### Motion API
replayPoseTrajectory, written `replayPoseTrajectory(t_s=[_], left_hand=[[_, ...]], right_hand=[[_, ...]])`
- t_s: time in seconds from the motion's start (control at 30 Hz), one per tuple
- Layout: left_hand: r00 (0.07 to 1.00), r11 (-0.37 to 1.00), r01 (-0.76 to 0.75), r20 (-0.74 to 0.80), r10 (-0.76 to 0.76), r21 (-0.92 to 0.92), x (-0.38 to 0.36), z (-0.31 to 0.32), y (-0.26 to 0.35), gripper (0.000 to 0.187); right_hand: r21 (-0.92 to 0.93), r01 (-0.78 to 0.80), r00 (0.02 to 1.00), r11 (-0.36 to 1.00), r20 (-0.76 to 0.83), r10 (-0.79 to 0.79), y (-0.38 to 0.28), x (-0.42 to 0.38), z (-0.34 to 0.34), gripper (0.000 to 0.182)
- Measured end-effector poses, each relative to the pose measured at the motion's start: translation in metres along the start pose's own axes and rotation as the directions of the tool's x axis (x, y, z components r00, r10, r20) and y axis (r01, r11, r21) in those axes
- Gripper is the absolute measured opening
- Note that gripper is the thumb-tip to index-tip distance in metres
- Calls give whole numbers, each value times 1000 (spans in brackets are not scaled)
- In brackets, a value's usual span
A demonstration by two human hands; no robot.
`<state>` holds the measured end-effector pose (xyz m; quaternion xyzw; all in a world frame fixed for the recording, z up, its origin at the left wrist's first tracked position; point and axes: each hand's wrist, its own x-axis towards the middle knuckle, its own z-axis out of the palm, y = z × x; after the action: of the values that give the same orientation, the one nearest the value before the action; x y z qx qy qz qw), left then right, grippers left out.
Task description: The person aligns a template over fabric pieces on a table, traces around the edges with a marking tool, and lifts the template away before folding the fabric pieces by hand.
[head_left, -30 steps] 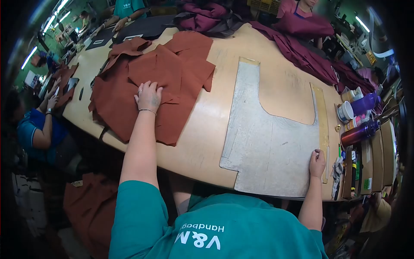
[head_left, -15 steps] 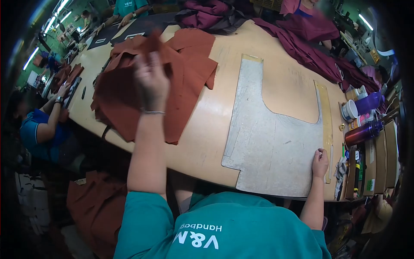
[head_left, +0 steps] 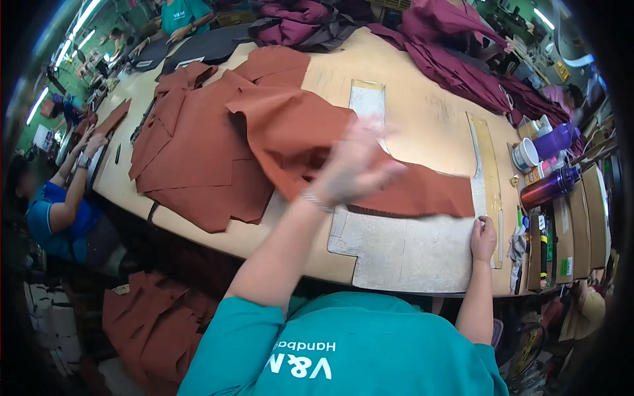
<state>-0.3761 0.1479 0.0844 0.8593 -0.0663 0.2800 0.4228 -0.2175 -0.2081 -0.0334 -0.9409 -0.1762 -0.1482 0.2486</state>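
Observation:
A rust-brown fabric piece (head_left: 290, 122) stretches from the fabric pile (head_left: 191, 155) across the grey template (head_left: 409, 254). My left hand (head_left: 356, 165) is over this piece, blurred by motion, its fingers seeming spread; whether it touches the cloth is unclear. The fabric's right end lies on the template, close to my right hand (head_left: 484, 239). That hand rests at the template's right edge with its fingers curled together; what they hold, if anything, is hidden. Tan tape covers the template's right arm (head_left: 489, 178).
Maroon fabric (head_left: 456, 72) lies at the back right. Cups (head_left: 525, 155), bottles (head_left: 551, 188) and cardboard holders (head_left: 581, 231) line the right edge. A person in blue (head_left: 63, 211) works at the left; another in teal (head_left: 185, 16) stands behind.
My left hand has moved right from the pile to above the template. A rust-brown piece now covers the template's middle. My right hand remains at the template's right edge.

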Motion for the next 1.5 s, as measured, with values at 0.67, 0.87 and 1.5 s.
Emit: replayPoseTrajectory(t_s=[0.67,0.87,1.5], left_hand=[[753,882,468,-497,-432,-57,-81,-58,-58,55],[825,575,432,47,-563,-695,-78,10,53,34],[940,676,324,-306,-151,662,-105,-15,2,58]], right_hand=[[332,363,892,871,145,-427,-147,-38,13,24],[540,559,742,629,12,-670,-229,-56,-7,48],[527,544,716,653,115,-689,-200,-54,-54,21]])
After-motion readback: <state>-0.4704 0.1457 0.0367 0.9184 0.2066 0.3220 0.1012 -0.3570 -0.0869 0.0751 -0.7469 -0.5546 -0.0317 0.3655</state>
